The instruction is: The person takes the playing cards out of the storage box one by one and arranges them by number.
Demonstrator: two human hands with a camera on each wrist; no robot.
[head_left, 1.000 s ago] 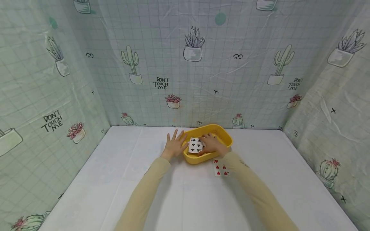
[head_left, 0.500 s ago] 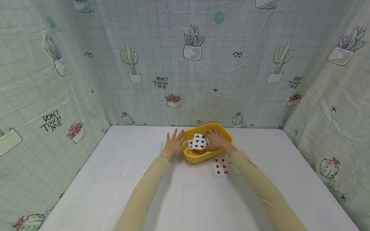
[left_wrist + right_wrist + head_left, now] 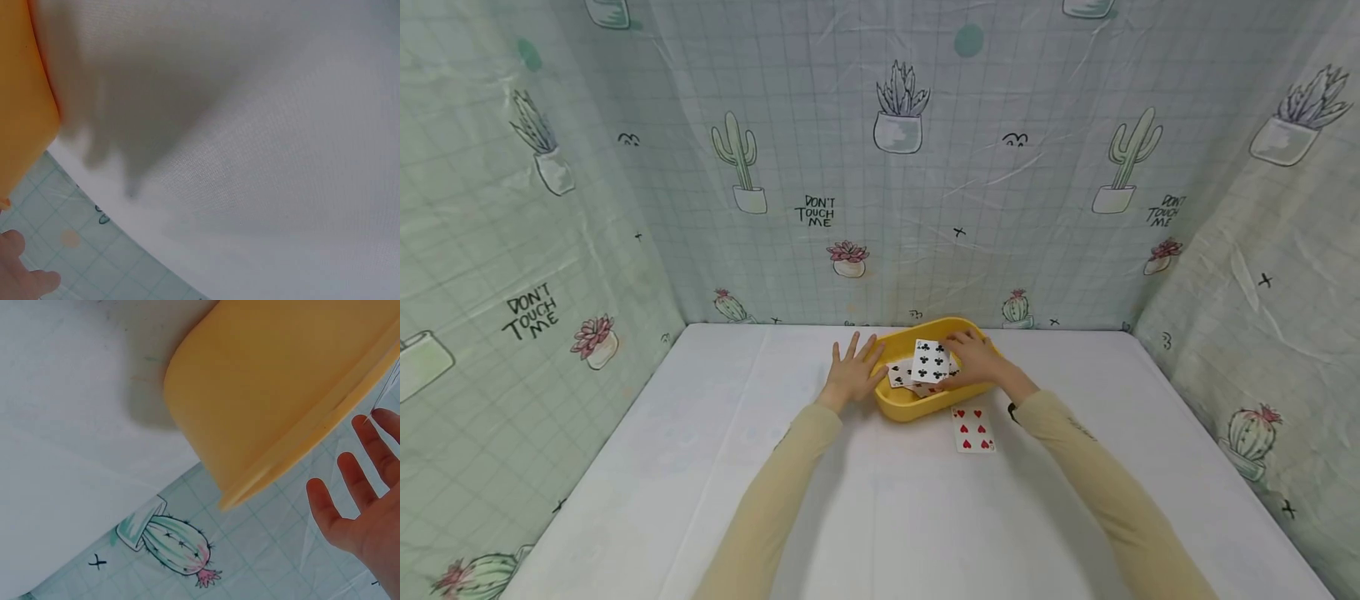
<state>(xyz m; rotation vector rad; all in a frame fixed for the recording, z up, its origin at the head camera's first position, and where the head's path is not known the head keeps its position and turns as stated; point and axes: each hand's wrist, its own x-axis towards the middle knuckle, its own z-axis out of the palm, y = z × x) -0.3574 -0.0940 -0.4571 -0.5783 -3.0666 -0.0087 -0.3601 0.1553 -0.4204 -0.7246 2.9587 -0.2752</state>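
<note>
A yellow plastic basket stands at the back middle of the table. My right hand is over its right part and pinches a six of clubs, face up, above other playing cards lying in the basket. In the right wrist view the edge of the pinched card shows at the fingertips, beyond the rim. My left hand touches the basket's left rim with its fingers spread. Only parts of its fingers appear in the left wrist view.
A six of hearts lies face up on the white table, just in front of the basket. Behind the table hangs a cloth printed with cacti, and similar cloth closes both sides.
The right hand has lifted the six of clubs and moved it rightward, uncovering more cards in the basket. The right forearm no longer covers the six of hearts. The left hand has stayed put.
</note>
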